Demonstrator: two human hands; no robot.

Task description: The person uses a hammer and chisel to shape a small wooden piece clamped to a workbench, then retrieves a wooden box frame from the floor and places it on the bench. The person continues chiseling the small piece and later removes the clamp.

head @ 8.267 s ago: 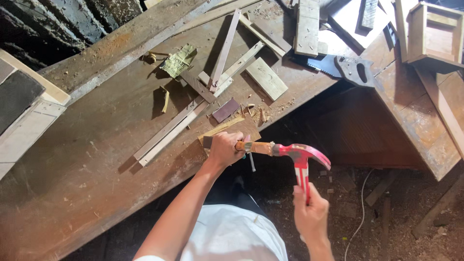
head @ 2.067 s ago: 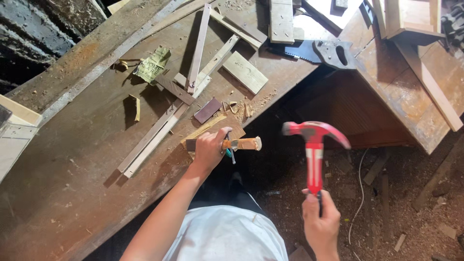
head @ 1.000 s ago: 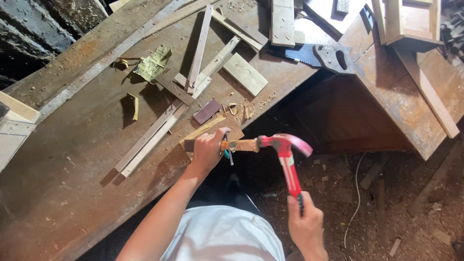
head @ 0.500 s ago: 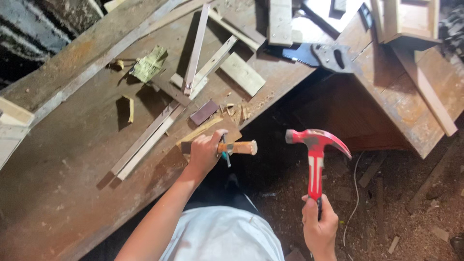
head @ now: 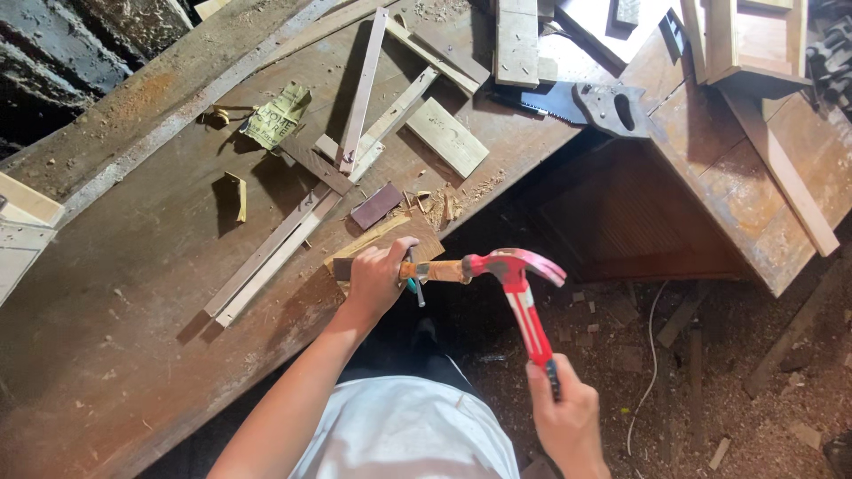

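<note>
My left hand grips a short wooden stick at the near edge of the workbench; the stick juts out past the edge to the right. A thin blue-handled tool pokes out under the fingers. My right hand holds the black grip of a red claw hammer. The hammer head touches the free end of the stick.
Long wooden slats, small offcuts, a flat block and crumpled paper lie on the bench. A handsaw rests at the far right corner. A slanted wooden panel and a box stand right. Sawdust and scraps cover the floor.
The hammer has swung left from a raised spot clear of the stick and its head now meets the stick's end. My left hand has kept its grip in place.
</note>
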